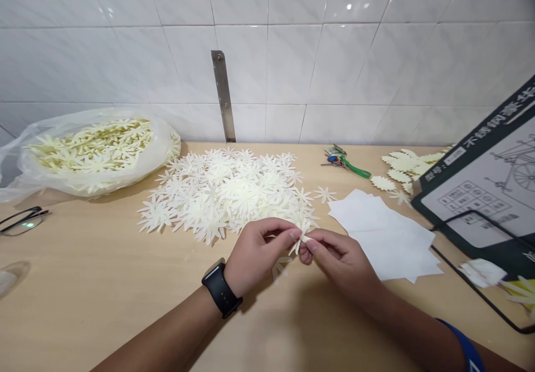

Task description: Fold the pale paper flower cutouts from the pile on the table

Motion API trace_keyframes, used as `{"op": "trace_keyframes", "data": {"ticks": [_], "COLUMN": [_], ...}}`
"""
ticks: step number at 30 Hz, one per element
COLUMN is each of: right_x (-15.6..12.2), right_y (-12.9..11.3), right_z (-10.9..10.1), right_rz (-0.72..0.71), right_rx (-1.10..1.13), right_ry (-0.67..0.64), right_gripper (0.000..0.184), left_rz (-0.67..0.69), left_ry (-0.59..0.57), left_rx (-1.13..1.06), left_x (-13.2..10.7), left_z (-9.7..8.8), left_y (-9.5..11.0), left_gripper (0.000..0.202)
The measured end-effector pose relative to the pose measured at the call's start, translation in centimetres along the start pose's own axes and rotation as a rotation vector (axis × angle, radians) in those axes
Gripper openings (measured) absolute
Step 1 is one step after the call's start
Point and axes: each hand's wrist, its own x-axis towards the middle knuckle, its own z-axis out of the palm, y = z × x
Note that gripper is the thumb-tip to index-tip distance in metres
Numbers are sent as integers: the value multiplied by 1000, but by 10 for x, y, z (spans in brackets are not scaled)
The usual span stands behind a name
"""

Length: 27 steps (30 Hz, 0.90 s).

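Note:
Between both hands is a cream flower cutout [303, 239] with narrow petals, partly covered by my fingers. My left hand [264, 249], with a black watch on its wrist, pinches it from the left. From the right, my right hand [340, 255] pinches a petal of the same cutout, its other fingers curled below. Just beyond the hands spreads a loose heap of similar flower cutouts [229, 191]. A single pale cutout [281, 268] lies on the table under my left hand.
A plastic bag [156, 157] full of cutouts stands back left, near eyeglasses [25, 220]. White paper sheets [382, 235] lie right of the hands. Keys with a green strap [355, 169] and leaf-shaped cutouts [409, 166] are behind. A printed box [480, 182] and black wire frame [472, 283] border the right.

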Motion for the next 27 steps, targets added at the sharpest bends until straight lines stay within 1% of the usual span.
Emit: {"op": "trace_keyframes", "data": {"ticks": [3,4,6,9,13,16,18,20,23,25,27], "right_x": [0,0,0,-1,-1,0,1,1,1,1,1], "right_y": [2,3,4,5,5,6,7,8,8,8,8], "right_z": [0,0,0,0,-2,-2,-3,-3,-2,-2,-2], "right_rz": [-13,-16,-10,6,-1,8,14,19,27,29,34], "right_rx": [0,-2,-9,-7,-9,3,12,16,25,36,50], "right_ry": [1,0,-3,12,54,69,79,91,95,94,102], "right_gripper": [25,24,23,23,26,28,28,27,27,26,25], "left_rz": [87,89,42,-46,-61,-59,-54,-44,-12,62,234], "left_ry": [4,21,71,179,364,415,416,394,390,461,583], "left_rx": [79,97,90,-47,-280,-327,-309,-252,-57,150,409], "left_x": [-3,-3,-2,3,15,19,20,21,22,22,20], "left_z": [3,4,3,-5,-23,-32,-35,-37,-41,-44,-44], "left_y": [0,1,2,1,-2,-3,-4,-5,-9,-11,-12], "left_gripper": [14,13,13,16,19,19,29,38,37,37,41]}}
